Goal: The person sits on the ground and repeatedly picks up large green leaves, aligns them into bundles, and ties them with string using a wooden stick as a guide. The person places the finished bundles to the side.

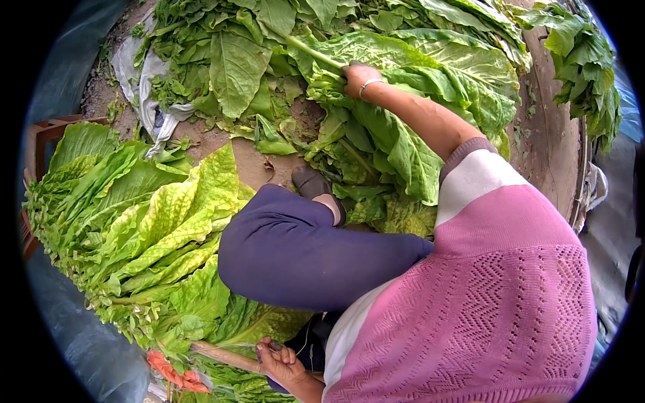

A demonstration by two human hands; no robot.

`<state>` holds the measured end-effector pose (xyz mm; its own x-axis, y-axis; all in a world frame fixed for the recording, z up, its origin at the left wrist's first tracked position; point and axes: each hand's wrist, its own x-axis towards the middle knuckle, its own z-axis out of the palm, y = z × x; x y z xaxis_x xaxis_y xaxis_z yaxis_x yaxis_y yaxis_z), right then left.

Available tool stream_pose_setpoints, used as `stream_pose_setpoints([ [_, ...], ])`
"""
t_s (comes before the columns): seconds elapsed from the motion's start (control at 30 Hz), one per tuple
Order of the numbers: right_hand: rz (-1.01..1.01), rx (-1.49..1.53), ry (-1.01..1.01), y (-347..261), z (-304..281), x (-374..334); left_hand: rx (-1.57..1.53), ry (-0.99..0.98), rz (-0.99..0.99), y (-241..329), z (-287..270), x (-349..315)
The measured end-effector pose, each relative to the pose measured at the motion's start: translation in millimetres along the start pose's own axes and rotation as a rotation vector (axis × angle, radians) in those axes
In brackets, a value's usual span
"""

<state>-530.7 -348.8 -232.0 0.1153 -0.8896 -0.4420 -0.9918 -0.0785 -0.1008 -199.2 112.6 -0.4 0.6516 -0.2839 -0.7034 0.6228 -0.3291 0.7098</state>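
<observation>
My right hand [361, 78], with a bangle at the wrist, reaches out to the far pile. Its fingers are closed round the thick pale stem of a large green leaf [430, 60], which looks like tobacco. Near my lap at the lower edge, my left hand [281, 363] has its fingers curled in, with dark stains on the tips. A wooden stick [228, 356] runs up to that hand and seems to pass beneath it. Thin pale string shows close by. Whatever the left fingers pinch is too small to make out.
A heap of green and yellowing leaves [154, 235] lies to the left, with a brown crate [40, 144] behind it. More leaves hang at the far right [584, 60]. White cloth [144, 80], orange material [176, 373] and plastic sheeting [94, 349] lie around. My bent leg [309, 248] crosses the middle.
</observation>
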Motion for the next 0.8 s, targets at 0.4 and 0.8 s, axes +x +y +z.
stream_pose_setpoints([
  [0.4, -0.03, -0.154, -0.123, -26, 10, 28, 0.1, 0.037, 0.025, 8, 20, 5],
  [0.8, -0.13, -0.131, -0.402, -19, 33, -52, 0.083, 0.031, 0.093, -4, -1, -6],
])
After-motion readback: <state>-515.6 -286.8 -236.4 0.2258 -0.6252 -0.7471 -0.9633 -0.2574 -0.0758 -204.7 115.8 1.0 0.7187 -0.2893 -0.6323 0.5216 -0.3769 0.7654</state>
